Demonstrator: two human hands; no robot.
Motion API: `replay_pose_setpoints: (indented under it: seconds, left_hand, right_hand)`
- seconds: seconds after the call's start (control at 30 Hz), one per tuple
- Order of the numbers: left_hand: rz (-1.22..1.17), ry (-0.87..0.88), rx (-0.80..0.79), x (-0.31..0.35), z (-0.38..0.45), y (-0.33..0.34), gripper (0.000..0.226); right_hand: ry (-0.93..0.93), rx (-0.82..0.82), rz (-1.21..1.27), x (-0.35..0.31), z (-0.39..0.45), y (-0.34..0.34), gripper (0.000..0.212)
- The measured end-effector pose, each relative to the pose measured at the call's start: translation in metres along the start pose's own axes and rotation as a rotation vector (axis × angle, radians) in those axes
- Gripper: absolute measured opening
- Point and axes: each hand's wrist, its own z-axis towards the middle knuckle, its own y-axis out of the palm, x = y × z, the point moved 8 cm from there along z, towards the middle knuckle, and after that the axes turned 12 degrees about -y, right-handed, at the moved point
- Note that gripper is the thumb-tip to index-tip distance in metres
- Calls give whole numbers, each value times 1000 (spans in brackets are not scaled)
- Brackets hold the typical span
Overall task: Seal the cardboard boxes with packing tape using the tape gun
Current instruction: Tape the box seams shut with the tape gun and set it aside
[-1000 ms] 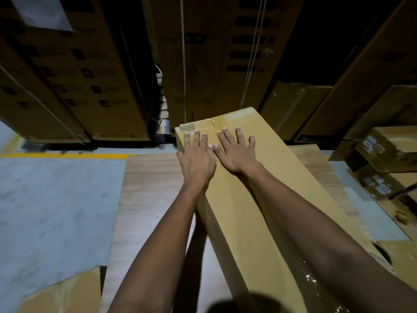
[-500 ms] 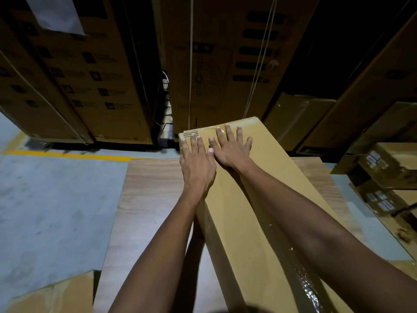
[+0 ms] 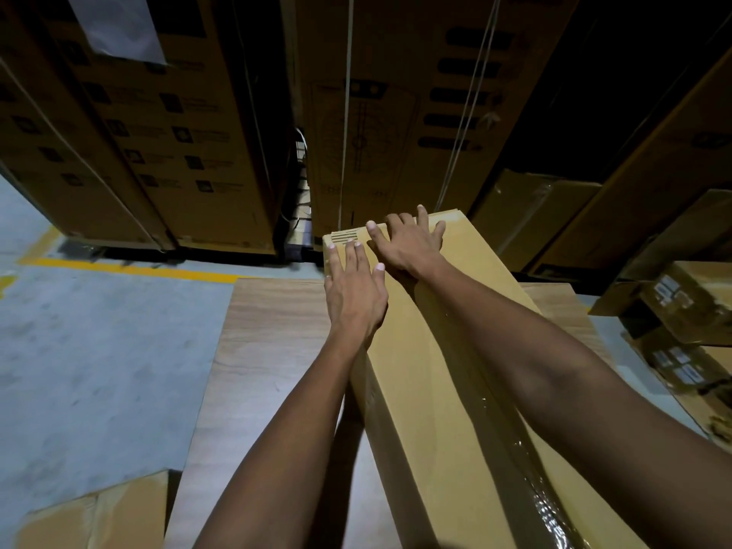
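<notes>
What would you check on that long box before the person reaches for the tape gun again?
1. Tape strip runs along the top of the long box: ok.
2. Left hand flat on the far end: ok.
3. Right hand flat at the far edge: ok.
4. Box rests on the wooden table: ok.
5. Tape folded over the far end: cannot tell.
6. Tape gun within reach: cannot tell, not in view.

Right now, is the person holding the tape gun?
No, both hands, left and right, press flat on the long box.
</notes>
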Motion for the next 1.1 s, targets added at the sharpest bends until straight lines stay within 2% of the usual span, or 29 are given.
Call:
replay_pose_setpoints:
  seconds: [0.27, 0.43, 0.53, 0.63, 0.73, 0.8, 0.93, 1.1]
  left_hand:
    - [30, -18, -5, 1, 3, 2, 62]
    - [52, -16, -2, 1, 4, 4, 61]
    - [55, -7, 7, 2, 4, 2, 60]
    - [63, -11, 15, 1, 4, 1, 60]
    - [52, -9, 12, 1, 3, 0, 58]
    - [54, -12, 19, 0, 2, 1, 58]
    - [63, -13, 6, 1, 2, 0, 59]
    - [48, -8, 8, 1, 0, -1, 59]
  right_hand:
    - [-62, -142, -173, -16, 25, -4, 96]
    - [-155, -115, -101, -6, 30, 1, 91]
    - [-80, -156, -98, 11, 40, 1, 96]
    - [7, -71, -134, 6, 41, 3, 90]
    - [-6, 61, -112, -6, 21, 14, 70]
    - [-63, 88, -45, -7, 8, 19, 64]
    - [-107, -36, 14, -8, -28, 30, 73]
    - [-30, -62, 26, -3, -94, 32, 77]
